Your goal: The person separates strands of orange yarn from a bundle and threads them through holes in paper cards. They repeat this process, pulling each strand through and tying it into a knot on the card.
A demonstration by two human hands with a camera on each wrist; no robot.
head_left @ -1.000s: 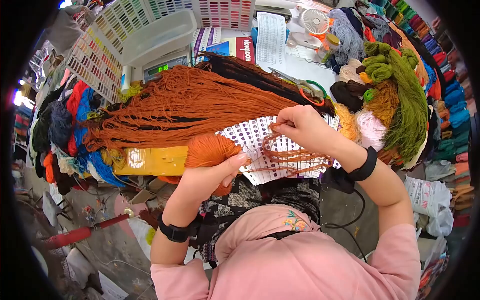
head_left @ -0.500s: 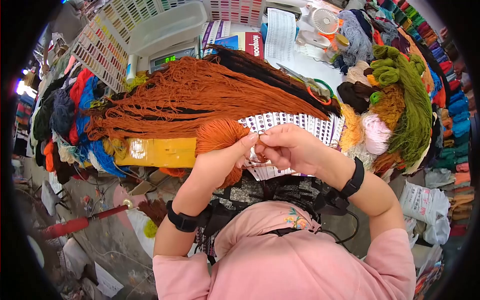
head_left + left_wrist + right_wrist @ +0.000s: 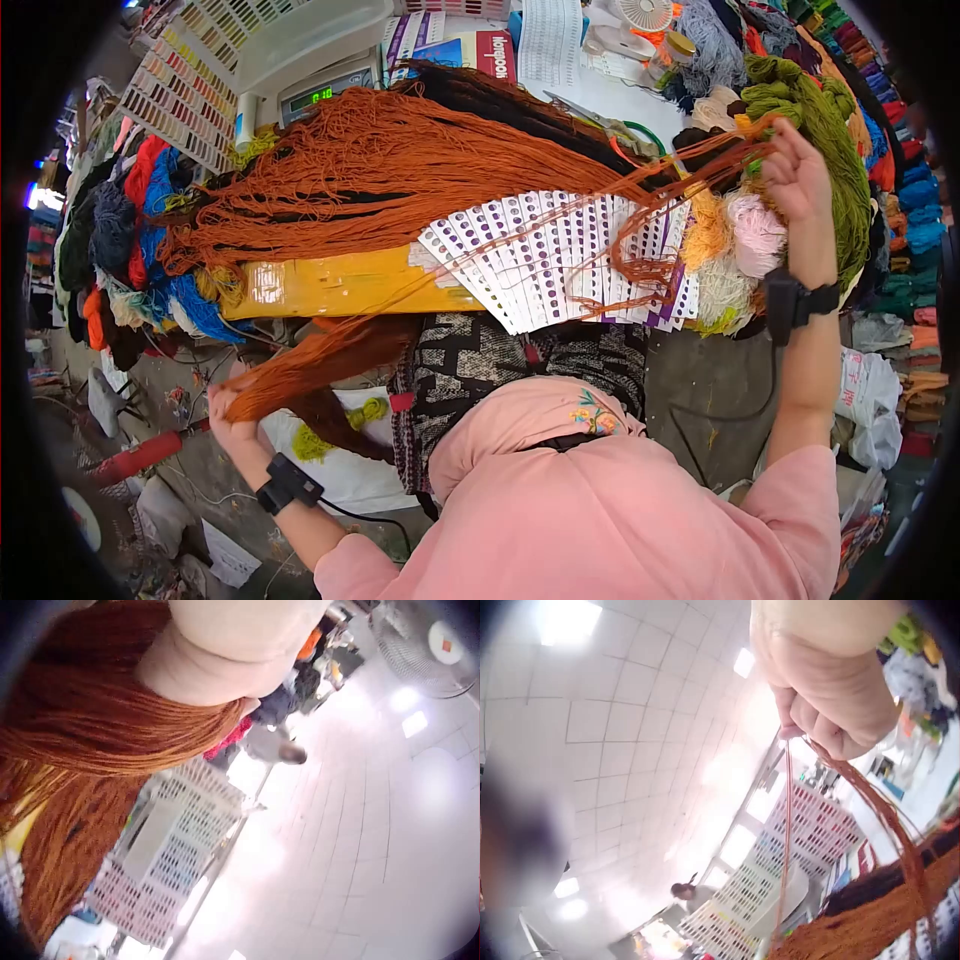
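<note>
My left hand (image 3: 234,420), low at the left beside the table, grips a skein of rust-orange yarn (image 3: 300,375). In the left wrist view the skein (image 3: 112,735) bends round the hand in a thick smooth bundle. Far to the right, my raised right hand (image 3: 798,178) pinches thin yarn strands (image 3: 715,172). Some of these stretch taut and diagonally back to the skein; others hang in a loose loop over a fan of white cards with purple dots (image 3: 545,255). The right wrist view has the strands (image 3: 787,825) dropping from the curled fingers.
A broad spread of rust yarn (image 3: 370,170) covers the table, with black yarn (image 3: 480,100) behind it. Scissors (image 3: 600,120), a scale (image 3: 325,95) and a notebook (image 3: 492,55) lie at the back. Coloured yarn bundles (image 3: 755,230) crowd both sides.
My hands were close together over the cards at the half-second mark. They have since spread wide: left hand down and leftward with the skein, right hand up and rightward, drawing strands out between them.
</note>
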